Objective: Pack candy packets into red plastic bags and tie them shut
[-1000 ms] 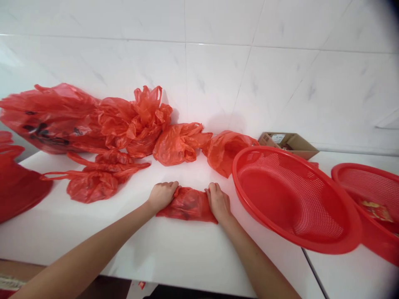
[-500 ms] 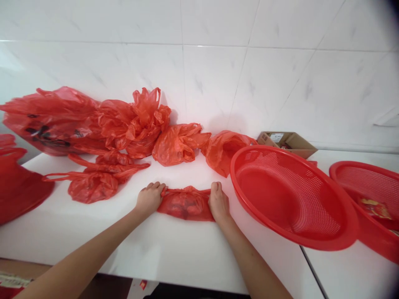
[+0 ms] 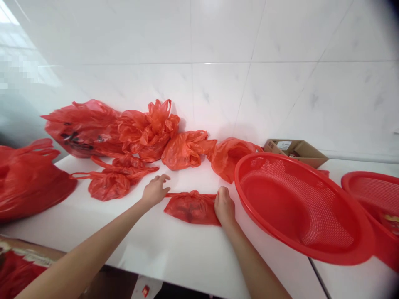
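A small red plastic bag (image 3: 191, 209), knotted along its top, lies on the white table (image 3: 149, 249) between my hands. Dark shapes show faintly through its thin film. My right hand (image 3: 224, 205) is closed around the bag's right end, by the handle. My left hand (image 3: 156, 190) has its fingers curved and apart, just beyond the tip of the left handle, with nothing visible in it.
Several filled red bags (image 3: 143, 133) line the tiled wall. Another tied bag (image 3: 110, 185) and a larger one (image 3: 31, 182) lie left. At right stand a red mesh basket (image 3: 274, 207), a second basket (image 3: 368, 178) and a cardboard box (image 3: 307, 151).
My left hand has let go of the bag's left handle and its fingers have spread. My right hand still grips the other end. The camera view has shifted a little left and up.
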`<state>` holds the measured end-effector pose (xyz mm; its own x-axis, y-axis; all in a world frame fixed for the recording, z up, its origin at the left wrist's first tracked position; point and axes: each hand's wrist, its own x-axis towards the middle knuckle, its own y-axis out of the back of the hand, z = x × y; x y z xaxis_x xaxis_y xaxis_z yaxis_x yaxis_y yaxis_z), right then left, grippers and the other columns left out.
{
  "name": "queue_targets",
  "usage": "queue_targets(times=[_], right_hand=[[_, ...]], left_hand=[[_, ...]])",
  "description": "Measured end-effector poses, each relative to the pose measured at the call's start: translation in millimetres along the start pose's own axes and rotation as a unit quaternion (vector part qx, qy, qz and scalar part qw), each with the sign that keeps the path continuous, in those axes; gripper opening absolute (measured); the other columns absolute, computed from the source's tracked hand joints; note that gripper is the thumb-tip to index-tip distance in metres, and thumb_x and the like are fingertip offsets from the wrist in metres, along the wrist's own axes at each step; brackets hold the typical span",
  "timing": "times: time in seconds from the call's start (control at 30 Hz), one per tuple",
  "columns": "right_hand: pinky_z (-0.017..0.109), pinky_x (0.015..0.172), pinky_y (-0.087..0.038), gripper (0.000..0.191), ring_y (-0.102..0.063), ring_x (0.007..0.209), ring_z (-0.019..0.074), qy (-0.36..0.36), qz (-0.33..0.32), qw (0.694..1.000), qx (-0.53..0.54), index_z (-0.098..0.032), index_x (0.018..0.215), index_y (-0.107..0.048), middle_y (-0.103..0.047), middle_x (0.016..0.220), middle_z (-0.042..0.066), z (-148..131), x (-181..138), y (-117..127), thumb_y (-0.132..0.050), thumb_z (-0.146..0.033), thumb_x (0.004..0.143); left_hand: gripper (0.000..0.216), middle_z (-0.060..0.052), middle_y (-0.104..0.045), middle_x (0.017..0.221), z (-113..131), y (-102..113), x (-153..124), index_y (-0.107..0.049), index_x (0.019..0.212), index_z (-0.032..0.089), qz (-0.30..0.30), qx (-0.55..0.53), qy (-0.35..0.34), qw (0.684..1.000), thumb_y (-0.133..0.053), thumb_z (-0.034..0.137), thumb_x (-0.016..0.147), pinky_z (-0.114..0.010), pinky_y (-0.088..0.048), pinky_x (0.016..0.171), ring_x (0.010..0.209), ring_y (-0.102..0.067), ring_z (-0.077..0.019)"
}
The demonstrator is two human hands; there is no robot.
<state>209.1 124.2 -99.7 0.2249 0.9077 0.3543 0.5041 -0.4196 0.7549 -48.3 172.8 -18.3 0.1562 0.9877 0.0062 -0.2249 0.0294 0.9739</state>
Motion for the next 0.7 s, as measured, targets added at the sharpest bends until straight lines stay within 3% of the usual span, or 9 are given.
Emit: queue_targets(times=[0.07, 0.13, 0.23, 0.3, 0.4, 0.5, 0.6, 0.7], right_hand=[[0.026, 0.050, -0.022, 0.015, -0.042, 0.056, 0.0144, -0.004, 0.002, 0.999, 0.038, -0.021, 0.083, -0.042, -0.052, 0.078, 0.003, 0.7, -0.3, 2.8, -0.030, -0.022, 0.091], [0.025, 0.051, -0.027, 0.014, -0.047, 0.058, 0.0155, -0.012, 0.003, 0.997, 0.076, -0.022, 0.086, -0.043, -0.055, 0.076, 0.002, 1.8, -0.9, 5.5, -0.033, -0.029, 0.092], [0.025, 0.054, -0.035, 0.015, -0.055, 0.062, 0.0170, -0.024, 0.001, 0.991, 0.133, -0.022, 0.090, -0.043, -0.059, 0.077, 0.002, 3.7, -1.3, 8.9, -0.037, -0.037, 0.092], [0.025, 0.056, -0.040, 0.020, -0.058, 0.064, 0.0172, -0.032, 0.000, 0.985, 0.170, -0.022, 0.095, -0.042, -0.062, 0.081, 0.004, 4.9, -0.9, 10.9, -0.039, -0.042, 0.091], [0.026, 0.058, -0.044, 0.030, -0.061, 0.068, 0.0180, -0.046, -0.004, 0.976, 0.212, -0.022, 0.103, -0.042, -0.064, 0.087, 0.007, 6.6, 0.3, 12.9, -0.041, -0.049, 0.091], [0.027, 0.058, -0.045, 0.032, -0.060, 0.067, 0.0178, -0.058, -0.018, 0.971, 0.230, -0.022, 0.101, -0.044, -0.064, 0.088, 0.007, 8.7, 1.5, 12.5, -0.042, -0.052, 0.090], [0.027, 0.056, -0.043, 0.031, -0.058, 0.063, 0.0169, -0.071, -0.037, 0.971, 0.225, -0.022, 0.097, -0.047, -0.064, 0.086, 0.005, 10.3, 1.7, 10.1, -0.047, -0.051, 0.086], [0.026, 0.053, -0.041, 0.031, -0.057, 0.061, 0.0170, -0.079, -0.051, 0.972, 0.214, -0.023, 0.097, -0.048, -0.064, 0.084, 0.004, 10.2, 0.7, 8.6, -0.048, -0.051, 0.084]], left_hand=[[0.040, -0.010, -0.055, 0.135, 22.9, 3.9, -1.2, -0.052, 0.129, 0.025, 0.013, -0.017, -0.051, 0.998, -0.050, 0.030, 0.090, -0.043, -0.041, 0.099, 0.121, -0.052, -0.0278], [0.040, -0.005, -0.055, 0.137, 46.8, 1.2, -2.6, -0.056, 0.127, 0.029, -0.017, -0.036, -0.114, 0.993, -0.056, 0.036, 0.088, -0.041, -0.036, 0.104, 0.125, -0.049, -0.0269], [0.029, -0.006, -0.070, 0.114, 66.8, -4.3, -1.9, -0.068, 0.109, 0.027, -0.094, -0.058, -0.154, 0.982, -0.060, 0.037, 0.083, -0.039, -0.044, 0.092, 0.107, -0.061, -0.0280], [0.020, -0.006, -0.074, 0.098, 64.3, 0.4, -2.2, -0.072, 0.095, 0.025, -0.138, -0.072, -0.149, 0.976, -0.061, 0.034, 0.082, -0.037, -0.047, 0.083, 0.094, -0.065, -0.0275], [0.016, -0.001, -0.074, 0.093, 42.3, 26.6, -12.4, -0.073, 0.089, 0.026, -0.200, -0.112, -0.146, 0.962, -0.061, 0.031, 0.081, -0.030, -0.048, 0.079, 0.088, -0.066, -0.0221], [0.020, 0.002, -0.074, 0.094, 8.2, 68.2, -33.8, -0.072, 0.095, 0.025, -0.257, -0.152, -0.132, 0.945, -0.058, 0.032, 0.084, -0.022, -0.048, 0.075, 0.085, -0.066, -0.0169], [0.021, 0.003, -0.073, 0.095, -35.9, 108.7, -51.7, -0.072, 0.098, 0.022, -0.278, -0.151, -0.086, 0.945, -0.058, 0.031, 0.085, -0.019, -0.046, 0.075, 0.086, -0.064, -0.0149], [0.020, 0.005, -0.072, 0.091, -88.5, 133.3, -55.5, -0.072, 0.096, 0.021, -0.279, -0.097, -0.019, 0.955, -0.064, 0.019, 0.078, -0.017, -0.044, 0.075, 0.084, -0.062, -0.0130]])
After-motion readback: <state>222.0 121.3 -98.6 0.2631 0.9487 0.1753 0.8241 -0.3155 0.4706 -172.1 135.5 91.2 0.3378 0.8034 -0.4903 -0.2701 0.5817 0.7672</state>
